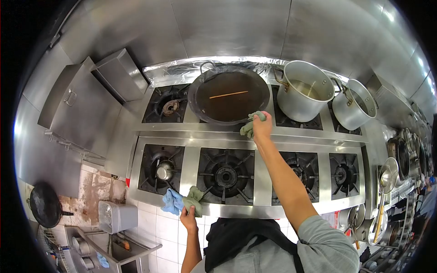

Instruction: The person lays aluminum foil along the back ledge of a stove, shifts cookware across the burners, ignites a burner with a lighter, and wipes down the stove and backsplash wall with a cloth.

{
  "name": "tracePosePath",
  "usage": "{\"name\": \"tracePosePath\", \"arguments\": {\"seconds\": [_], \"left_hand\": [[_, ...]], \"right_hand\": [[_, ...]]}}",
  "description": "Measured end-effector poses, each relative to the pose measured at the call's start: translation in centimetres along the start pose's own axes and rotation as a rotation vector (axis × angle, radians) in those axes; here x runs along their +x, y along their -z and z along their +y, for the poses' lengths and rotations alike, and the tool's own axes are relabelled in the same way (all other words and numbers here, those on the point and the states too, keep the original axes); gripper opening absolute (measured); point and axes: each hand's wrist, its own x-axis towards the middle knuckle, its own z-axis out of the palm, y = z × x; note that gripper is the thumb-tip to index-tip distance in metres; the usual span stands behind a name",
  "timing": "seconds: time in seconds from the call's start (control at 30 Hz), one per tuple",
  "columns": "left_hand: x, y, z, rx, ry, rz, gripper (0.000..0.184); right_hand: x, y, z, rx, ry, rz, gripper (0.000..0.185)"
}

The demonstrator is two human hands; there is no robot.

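Observation:
My right hand (262, 127) is closed on a green cloth (248, 129) at the front right rim of a large dark wok (218, 107). Brown liquid fills the wok, with a wooden stick (228, 94) lying across it. Low on the left, my left hand (188, 217) grips another green cloth (193, 201) at the stove's front edge. A blue cloth (172, 201) is beside that cloth. Just behind them, a small metal ladle or pot (164, 170) rests on the front left burner.
Two aluminium pots, one large (302, 102) and one smaller (351, 111), stand on the back right burners. A black pan (45, 204) hangs at the far left above a grey bin (123, 217). Ladles (385, 179) and pans crowd the right side.

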Motion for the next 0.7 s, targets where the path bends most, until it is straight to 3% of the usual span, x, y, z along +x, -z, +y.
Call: {"name": "tracePosePath", "arguments": {"seconds": [0.37, 0.47, 0.7], "left_hand": [[1.7, -2.1, 1.4, -0.084, 0.021, -0.06, 0.029], [1.8, -2.0, 1.1, -0.082, 0.011, -0.07, 0.03], [1.8, -2.2, 0.9, -0.134, 0.033, -0.081, 0.03]], "right_hand": [[-0.4, -0.2, 0.9, 0.049, -0.022, 0.01, 0.036], [-1.3, -0.1, 1.0, -0.096, 0.02, 0.048, 0.035], [-1.7, -0.5, -0.9, 0.062, -0.042, 0.015, 0.033]]}}
